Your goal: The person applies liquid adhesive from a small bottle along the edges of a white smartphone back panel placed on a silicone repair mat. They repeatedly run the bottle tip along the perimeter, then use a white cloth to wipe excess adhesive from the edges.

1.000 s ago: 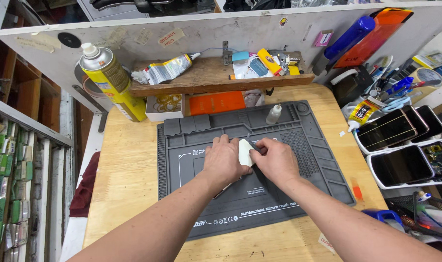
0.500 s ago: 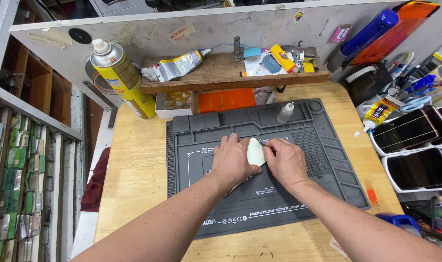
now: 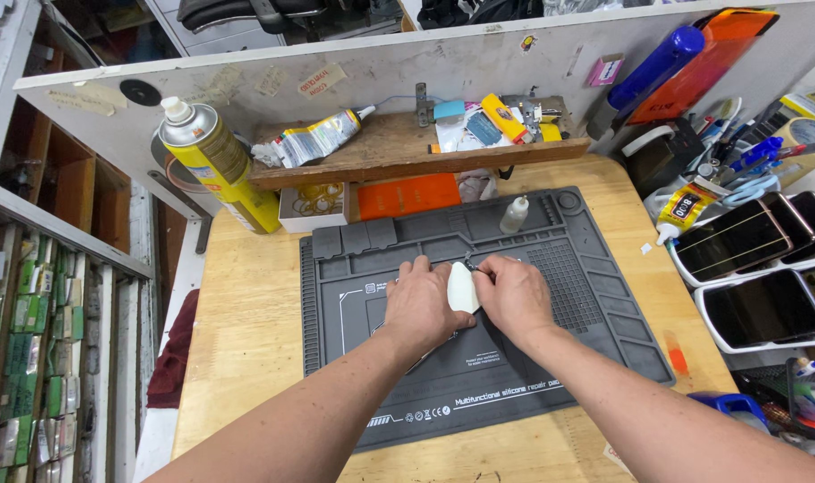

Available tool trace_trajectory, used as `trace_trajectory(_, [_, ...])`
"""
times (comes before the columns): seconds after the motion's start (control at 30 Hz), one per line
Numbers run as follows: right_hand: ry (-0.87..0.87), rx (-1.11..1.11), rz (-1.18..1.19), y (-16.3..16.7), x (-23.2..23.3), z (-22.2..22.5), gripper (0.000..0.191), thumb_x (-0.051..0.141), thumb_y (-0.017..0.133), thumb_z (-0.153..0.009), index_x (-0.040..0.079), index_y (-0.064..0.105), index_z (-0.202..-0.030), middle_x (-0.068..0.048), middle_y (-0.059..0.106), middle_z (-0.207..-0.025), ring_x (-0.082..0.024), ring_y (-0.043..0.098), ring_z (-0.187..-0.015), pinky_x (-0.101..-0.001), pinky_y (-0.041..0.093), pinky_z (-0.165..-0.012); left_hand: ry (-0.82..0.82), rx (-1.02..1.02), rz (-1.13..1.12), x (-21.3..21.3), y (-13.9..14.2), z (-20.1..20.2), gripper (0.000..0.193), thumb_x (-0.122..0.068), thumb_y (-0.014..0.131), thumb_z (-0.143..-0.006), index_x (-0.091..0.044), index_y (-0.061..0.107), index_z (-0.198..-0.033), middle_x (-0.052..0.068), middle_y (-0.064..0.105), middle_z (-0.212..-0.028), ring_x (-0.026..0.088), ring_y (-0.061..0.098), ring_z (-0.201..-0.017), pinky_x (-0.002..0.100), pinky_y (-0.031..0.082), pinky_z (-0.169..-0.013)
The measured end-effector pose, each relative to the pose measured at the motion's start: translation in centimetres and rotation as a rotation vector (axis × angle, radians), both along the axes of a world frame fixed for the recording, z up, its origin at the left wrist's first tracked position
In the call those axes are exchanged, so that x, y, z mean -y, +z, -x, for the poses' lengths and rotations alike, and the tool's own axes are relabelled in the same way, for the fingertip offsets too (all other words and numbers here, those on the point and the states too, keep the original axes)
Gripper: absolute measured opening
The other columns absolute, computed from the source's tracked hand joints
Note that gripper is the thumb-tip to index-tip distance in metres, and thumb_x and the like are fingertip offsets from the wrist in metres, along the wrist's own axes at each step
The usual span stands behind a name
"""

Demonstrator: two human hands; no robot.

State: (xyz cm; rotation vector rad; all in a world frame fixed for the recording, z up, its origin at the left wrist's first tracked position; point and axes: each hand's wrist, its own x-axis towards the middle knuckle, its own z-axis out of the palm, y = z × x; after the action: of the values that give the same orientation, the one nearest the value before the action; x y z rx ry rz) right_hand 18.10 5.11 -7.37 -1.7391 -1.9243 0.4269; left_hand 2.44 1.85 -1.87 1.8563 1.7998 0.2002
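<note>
My left hand (image 3: 418, 306) and my right hand (image 3: 515, 298) meet over the middle of a grey silicone repair mat (image 3: 595, 304) on a wooden table. Between them is a small white pad-like piece (image 3: 462, 288), pinched from both sides. The left hand also presses flat on something beneath it that is mostly hidden. A thin dark tool tip shows at the right hand's fingertips, just above the white piece. A small clear dropper bottle (image 3: 514, 215) stands on the mat's far edge, behind my hands.
A yellow spray can (image 3: 218, 161) stands at the back left. A wooden shelf (image 3: 399, 148) holds a squeezed tube (image 3: 314, 139) and small tools. White trays with dark phones (image 3: 747, 268) sit at the right, with a glue tube (image 3: 685, 207) beside them.
Both hands stay together on the white piece on the mat; the view shifts slightly. No clear change in grip.
</note>
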Motion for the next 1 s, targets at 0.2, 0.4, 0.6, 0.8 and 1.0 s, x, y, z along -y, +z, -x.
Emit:
trace_trajectory(0.2, [-0.058, -0.029, 0.285, 1.7, -1.6, -0.1, 0.017, 0.027, 0.076, -0.081, 0.011, 0.079, -0.088, -0.012, 0.077, -0.084, -0.031, 0.075, -0.082, -0.0437, 0.058, -0.076, 0.013, -0.015, 0.000, -0.2, -0.2, -0.1, 0.086, -0.039, 0.095, -0.062, -0.011, 0.061, -0.136, 0.012, 0.055, -0.128, 0.031, 0.048, -0.127, 0.052, 0.042, -0.103])
trace_trajectory(0.4, [0.029, 0.052, -0.017, 1.2, 0.8, 0.5, 0.014, 0.023, 0.071, -0.086, 0.010, 0.074, -0.087, -0.008, 0.074, -0.088, -0.034, 0.070, -0.085, -0.0479, 0.055, -0.074, 0.019, 0.019, -0.028, 0.0, -0.1, -0.1, 0.086, -0.038, 0.095, -0.063, -0.011, 0.060, -0.137, 0.012, 0.056, -0.126, 0.033, 0.049, -0.123, 0.053, 0.041, -0.102])
trace_trajectory(0.6, [0.084, 0.020, -0.206, -0.4, 1.0, 0.3, 0.012, 0.020, 0.071, -0.087, 0.008, 0.071, -0.085, -0.009, 0.073, -0.086, -0.035, 0.069, -0.086, -0.0469, 0.054, -0.078, 0.012, 0.030, -0.034, 0.1, 0.0, 0.0, 0.081, -0.037, 0.094, -0.062, -0.012, 0.063, -0.133, 0.012, 0.057, -0.125, 0.033, 0.049, -0.123, 0.055, 0.041, -0.102])
trace_trajectory(0.8, [0.017, -0.026, -0.165, -0.8, 0.8, 0.7, 0.014, 0.021, 0.072, -0.086, 0.007, 0.072, -0.084, -0.010, 0.073, -0.087, -0.035, 0.069, -0.085, -0.0471, 0.054, -0.076, 0.018, 0.014, -0.043, 0.1, -0.2, 0.0, 0.080, -0.038, 0.094, -0.062, -0.012, 0.064, -0.132, 0.012, 0.056, -0.126, 0.033, 0.049, -0.124, 0.054, 0.042, -0.102])
trace_trajectory(1.0, [0.007, 0.003, 0.180, 1.4, -1.1, 0.1, 0.017, 0.023, 0.073, -0.080, 0.008, 0.078, -0.089, -0.013, 0.076, -0.086, -0.033, 0.074, -0.082, -0.0436, 0.058, -0.075, 0.021, -0.013, -0.032, 0.0, -0.3, -0.2, 0.082, -0.040, 0.095, -0.061, -0.012, 0.063, -0.132, 0.012, 0.057, -0.126, 0.032, 0.049, -0.124, 0.054, 0.042, -0.102])
